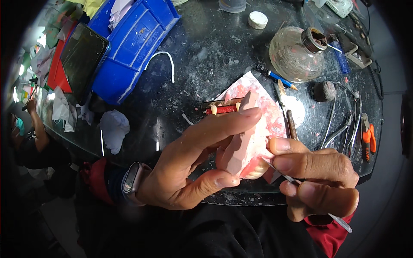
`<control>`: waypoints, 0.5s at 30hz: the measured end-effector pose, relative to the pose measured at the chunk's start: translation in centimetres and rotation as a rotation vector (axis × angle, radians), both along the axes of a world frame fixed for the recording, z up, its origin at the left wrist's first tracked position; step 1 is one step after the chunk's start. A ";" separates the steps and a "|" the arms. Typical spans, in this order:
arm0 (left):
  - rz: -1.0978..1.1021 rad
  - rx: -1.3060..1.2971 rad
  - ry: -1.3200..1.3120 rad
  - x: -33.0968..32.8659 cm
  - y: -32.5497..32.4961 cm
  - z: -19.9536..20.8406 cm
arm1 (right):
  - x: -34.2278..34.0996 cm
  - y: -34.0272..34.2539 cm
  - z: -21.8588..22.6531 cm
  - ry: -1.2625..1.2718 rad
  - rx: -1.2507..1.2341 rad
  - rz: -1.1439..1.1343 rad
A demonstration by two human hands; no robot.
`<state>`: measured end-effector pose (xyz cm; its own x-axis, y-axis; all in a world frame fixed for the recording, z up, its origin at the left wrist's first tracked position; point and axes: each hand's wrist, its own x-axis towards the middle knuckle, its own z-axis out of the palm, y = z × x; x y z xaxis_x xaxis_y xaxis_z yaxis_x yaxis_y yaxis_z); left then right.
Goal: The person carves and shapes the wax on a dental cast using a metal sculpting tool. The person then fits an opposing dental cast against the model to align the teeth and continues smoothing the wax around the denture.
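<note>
My left hand [180, 165] is wrapped round a brownish dental cast [235, 150], its thumb at the near end and index finger across the far end. Pink wax and a row of pale teeth [254, 173] show on the cast's right side. In my right hand [325, 178], fingers and thumb pinch a thin metal wax carver [343, 224], whose tip touches the pink wax beside the teeth. My right fingertips rest close against the cast. Beneath lies a white paper [245, 81] covered with pink scraps. A red strip with teeth [223, 110] is partly hidden behind my left hand.
A wooden-handled knife [291, 122] and blue pencil [279, 79] lie near a round glass bottle [286, 56]. To the right are pliers with orange handles [368, 139] and other metal tools. Blue bins [135, 43], a dark phone [84, 60] and a white lump [115, 129] stand left. Another person [38, 137] is far left.
</note>
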<state>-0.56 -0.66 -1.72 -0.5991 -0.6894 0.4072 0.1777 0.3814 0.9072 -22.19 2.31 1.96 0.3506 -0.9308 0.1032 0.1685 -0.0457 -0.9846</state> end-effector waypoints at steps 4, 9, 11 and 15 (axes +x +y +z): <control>-0.014 -0.022 -0.028 0.0 -0.2 0.4 | -0.4 0.2 1.1 0.074 0.032 0.019; -0.022 -0.026 -0.093 0.3 0.0 0.4 | 0.5 0.3 0.7 0.141 -0.123 -0.023; -0.051 -0.016 -0.035 -0.2 -0.1 0.7 | 0.5 0.6 1.7 0.105 -0.264 -0.055; -0.009 0.139 -0.062 0.3 0.4 0.8 | 1.1 -0.4 2.6 0.010 0.395 -0.135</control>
<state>-0.26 -0.27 -0.88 -0.6265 -0.7312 0.2700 0.1221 0.2501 0.9605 -21.05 1.96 4.56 0.2217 -0.9360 -0.2735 0.1775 0.3145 -0.9325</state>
